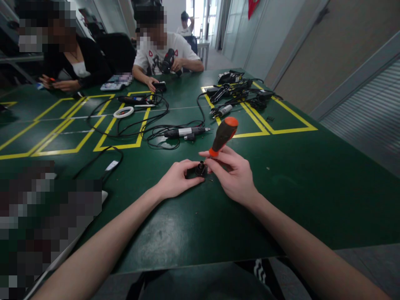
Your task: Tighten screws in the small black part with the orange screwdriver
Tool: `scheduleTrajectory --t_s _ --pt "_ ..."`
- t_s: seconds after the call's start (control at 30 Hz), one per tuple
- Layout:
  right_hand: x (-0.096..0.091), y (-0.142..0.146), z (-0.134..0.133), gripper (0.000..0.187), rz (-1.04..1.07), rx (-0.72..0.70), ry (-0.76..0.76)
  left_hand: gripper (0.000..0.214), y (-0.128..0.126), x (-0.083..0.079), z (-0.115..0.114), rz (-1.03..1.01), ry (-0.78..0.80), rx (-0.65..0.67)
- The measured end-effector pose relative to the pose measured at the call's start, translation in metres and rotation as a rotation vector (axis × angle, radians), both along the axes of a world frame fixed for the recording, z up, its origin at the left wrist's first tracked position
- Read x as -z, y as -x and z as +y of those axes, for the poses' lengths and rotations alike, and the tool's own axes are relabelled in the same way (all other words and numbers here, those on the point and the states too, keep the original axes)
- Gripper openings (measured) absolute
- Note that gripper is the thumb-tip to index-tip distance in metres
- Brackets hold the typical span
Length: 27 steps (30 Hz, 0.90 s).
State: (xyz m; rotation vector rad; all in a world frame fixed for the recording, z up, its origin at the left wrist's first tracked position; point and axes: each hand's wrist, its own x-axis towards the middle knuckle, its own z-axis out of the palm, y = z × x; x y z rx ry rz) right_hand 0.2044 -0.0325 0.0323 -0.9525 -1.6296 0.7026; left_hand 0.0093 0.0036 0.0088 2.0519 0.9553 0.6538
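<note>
My right hand grips a screwdriver with a black and orange handle, held nearly upright, tip down on a small black part. My left hand is closed around that part and holds it on the green table. The screwdriver's shaft is hidden by my fingers.
Beyond my hands lie electric screwdrivers with tangled black cables, a white tape ring and power adapters inside yellow floor-tape boxes. Two people sit at the far side; a third sits farther back. A blurred area covers the lower left.
</note>
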Motion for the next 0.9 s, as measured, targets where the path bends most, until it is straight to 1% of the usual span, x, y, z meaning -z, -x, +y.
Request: scheduleTrajectory --t_s 0.2,0.27,0.33,0.47,0.57,0.63,0.7,0.8,0.83,0.9 --pt "0.0024 0.0 0.0005 0.031 -0.068 -0.04 -0.086 0.024 0.0 0.0004 -0.0004 0.026 -0.011 -0.007" --pt "0.0027 0.0002 0.0008 0.032 -0.088 -0.062 -0.129 0.025 -0.0002 0.0012 -0.0004 0.023 -0.016 -0.009" --pt "0.0031 0.0002 0.001 0.029 -0.084 -0.072 -0.146 0.025 -0.0002 0.0021 -0.0001 0.017 -0.018 -0.01" --pt "0.005 0.0005 0.0016 0.014 0.023 -0.032 -0.054 0.024 -0.0001 0.0031 0.0009 0.003 -0.018 -0.003" --pt "0.0069 0.001 0.0018 0.014 0.116 -0.018 -0.012 0.025 0.0 0.0022 0.0004 -0.001 -0.021 0.003" --pt "0.0075 0.0016 0.0018 0.014 0.14 -0.032 0.005 0.029 0.0008 0.0013 -0.0003 0.008 -0.021 0.003" --pt "0.0077 0.0024 0.0017 0.013 0.16 -0.06 0.025 0.041 0.0025 0.0011 -0.0003 -0.002 0.003 0.007" --pt "0.0081 0.0036 0.0018 0.015 0.187 -0.108 0.038 0.061 0.0061 0.0028 0.0026 -0.135 0.066 0.016" --pt "0.0082 0.0039 0.0019 0.016 0.191 -0.121 0.038 0.063 0.0073 0.0034 0.0041 -0.203 0.07 0.017" --pt "0.0086 0.0046 0.002 0.016 0.193 -0.141 0.038 0.059 0.0093 0.0033 0.0074 -0.325 0.029 0.003"
